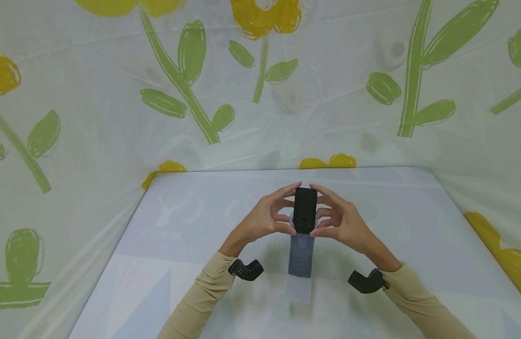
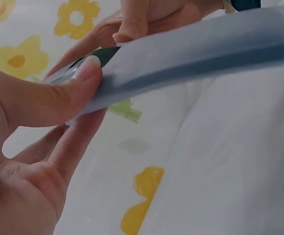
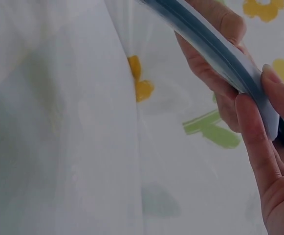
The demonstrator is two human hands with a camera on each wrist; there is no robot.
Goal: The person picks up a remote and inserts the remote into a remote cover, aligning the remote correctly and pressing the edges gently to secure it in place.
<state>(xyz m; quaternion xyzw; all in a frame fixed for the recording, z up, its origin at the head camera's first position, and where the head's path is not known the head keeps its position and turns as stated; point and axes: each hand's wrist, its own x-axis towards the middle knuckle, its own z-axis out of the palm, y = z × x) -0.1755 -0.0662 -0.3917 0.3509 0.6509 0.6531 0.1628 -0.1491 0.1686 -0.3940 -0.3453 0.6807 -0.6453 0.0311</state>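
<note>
Both hands are raised in front of the body over the table, fingers curled in from either side around one black, rectangular, rounded object (image 1: 305,209). Below it hangs a long frosted, see-through plastic sleeve (image 1: 301,256) with something bluish-grey inside. My left hand (image 1: 267,214) pinches the sleeve's upper end, its thumb (image 2: 83,81) on the face and its fingers behind. On the other side, my right hand (image 1: 341,219) pinches the same end between thumb and fingers. In the left wrist view, a dark edge of the black object shows at the sleeve's end, partly hidden by the thumb.
A white table (image 1: 192,221) with faint printed motifs lies beneath the hands. Behind and beside it hangs a pale sheet (image 1: 328,94) printed with yellow flowers and green leaves. Dark wrist-worn cameras sit on the left cuff (image 1: 246,270) and the right cuff (image 1: 368,281).
</note>
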